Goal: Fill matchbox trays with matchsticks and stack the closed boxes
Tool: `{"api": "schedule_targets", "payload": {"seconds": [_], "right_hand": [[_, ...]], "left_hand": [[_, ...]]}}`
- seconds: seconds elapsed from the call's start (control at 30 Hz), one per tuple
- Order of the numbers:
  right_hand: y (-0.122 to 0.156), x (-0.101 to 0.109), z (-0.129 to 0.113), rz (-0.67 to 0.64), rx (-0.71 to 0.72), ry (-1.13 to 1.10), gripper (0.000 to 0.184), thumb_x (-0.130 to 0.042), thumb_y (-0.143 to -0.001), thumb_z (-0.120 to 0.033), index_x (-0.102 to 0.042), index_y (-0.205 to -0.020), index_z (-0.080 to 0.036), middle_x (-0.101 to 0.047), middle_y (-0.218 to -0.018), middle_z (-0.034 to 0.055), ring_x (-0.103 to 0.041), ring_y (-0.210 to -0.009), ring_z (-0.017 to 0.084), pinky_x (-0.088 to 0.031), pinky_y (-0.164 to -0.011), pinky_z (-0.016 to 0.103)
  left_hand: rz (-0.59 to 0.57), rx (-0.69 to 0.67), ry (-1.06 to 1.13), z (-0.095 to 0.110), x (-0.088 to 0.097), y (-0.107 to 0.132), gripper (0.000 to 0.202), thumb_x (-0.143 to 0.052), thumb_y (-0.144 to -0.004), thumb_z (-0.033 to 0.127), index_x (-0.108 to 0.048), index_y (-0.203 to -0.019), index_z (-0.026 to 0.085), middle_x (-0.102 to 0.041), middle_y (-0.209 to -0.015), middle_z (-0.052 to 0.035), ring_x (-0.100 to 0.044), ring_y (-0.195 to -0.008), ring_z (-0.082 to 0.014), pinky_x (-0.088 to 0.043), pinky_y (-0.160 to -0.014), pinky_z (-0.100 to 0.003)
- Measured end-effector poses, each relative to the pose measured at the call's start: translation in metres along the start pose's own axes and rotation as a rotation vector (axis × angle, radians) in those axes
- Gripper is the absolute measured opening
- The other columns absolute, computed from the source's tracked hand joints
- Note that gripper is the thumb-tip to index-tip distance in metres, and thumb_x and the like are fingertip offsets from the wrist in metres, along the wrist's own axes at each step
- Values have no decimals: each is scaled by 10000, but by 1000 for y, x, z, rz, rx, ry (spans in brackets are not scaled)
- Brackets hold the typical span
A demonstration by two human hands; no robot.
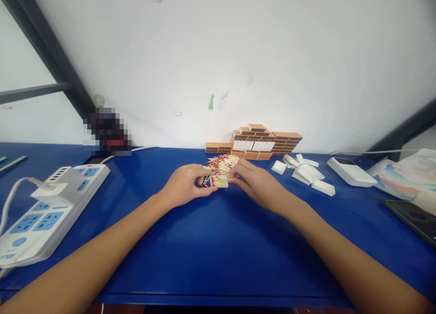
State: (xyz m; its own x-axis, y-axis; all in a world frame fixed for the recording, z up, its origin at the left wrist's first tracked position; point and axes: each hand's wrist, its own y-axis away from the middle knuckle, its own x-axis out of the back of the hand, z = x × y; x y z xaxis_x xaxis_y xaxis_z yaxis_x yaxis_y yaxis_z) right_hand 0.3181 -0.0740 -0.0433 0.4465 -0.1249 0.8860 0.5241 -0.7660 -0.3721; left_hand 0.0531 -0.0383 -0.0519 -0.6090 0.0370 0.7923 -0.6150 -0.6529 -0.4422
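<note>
A small white matchbox tray (220, 182) with red-tipped matches in it lies between my hands. My left hand (185, 183) grips its left end, thumb at the near side and fingers at the far side. My right hand (254, 180) has its fingers pinched together at the tray's right end; whether they hold the tray or a match is too small to tell. Just beyond the tray is a loose heap of matches (223, 164) with red heads. Behind the heap stand stacked brown matchboxes (286, 142), with a row of white pieces (254, 145) among them.
Several empty white trays (307, 172) lie in a pile to the right. Farther right are a white device (352, 171), a plastic bag (408, 171) and a dark phone (413, 218). A power strip (51, 214) with a plugged-in charger occupies the left of the blue table (218, 255).
</note>
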Motion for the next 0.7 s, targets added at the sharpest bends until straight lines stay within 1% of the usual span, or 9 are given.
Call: {"api": "schedule_targets", "payload": {"seconds": [0.17, 0.33, 0.53, 0.7], "right_hand": [[2, -1, -9, -15, 20, 18, 83, -528, -1059, -224, -565, -984, -213, -593, -1054, 77, -578, -773, 179, -442, -686, 307], [3, -2, -16, -32, 12, -28, 66, -553, -1050, -221, -575, -988, -215, -607, -1038, 71, -597, -818, 186, -458, -715, 308], [6, 4, -10, 11, 16, -5, 69, -552, -1042, -215, -606, -1001, -206, -578, -1050, 70, -590, -806, 181, -465, -726, 320], [5, 9, -10, 29, -11, -3, 67, -583, -1032, -247, -636, -1017, -211, -576, -1073, 74, -599, -811, 183, -473, -726, 323]], "left_hand": [[-2, -29, 64, 9, -4, 1, 318, -822, -858, 412, -792, -1101, 211, -580, -721, 34, -496, -639, -118, -379, -620, -252], [4, -63, 88, 10, -6, 3, 295, -820, -873, 394, -784, -1117, 232, -633, -780, 17, -545, -734, -141, -426, -671, -257], [43, -73, 75, 7, -6, 1, 296, -832, -865, 387, -783, -1104, 220, -676, -804, -3, -558, -775, -165, -445, -673, -267], [38, -71, 69, 7, -3, 0, 285, -827, -870, 389, -788, -1095, 220, -676, -810, -4, -559, -772, -162, -441, -673, -270]]}}
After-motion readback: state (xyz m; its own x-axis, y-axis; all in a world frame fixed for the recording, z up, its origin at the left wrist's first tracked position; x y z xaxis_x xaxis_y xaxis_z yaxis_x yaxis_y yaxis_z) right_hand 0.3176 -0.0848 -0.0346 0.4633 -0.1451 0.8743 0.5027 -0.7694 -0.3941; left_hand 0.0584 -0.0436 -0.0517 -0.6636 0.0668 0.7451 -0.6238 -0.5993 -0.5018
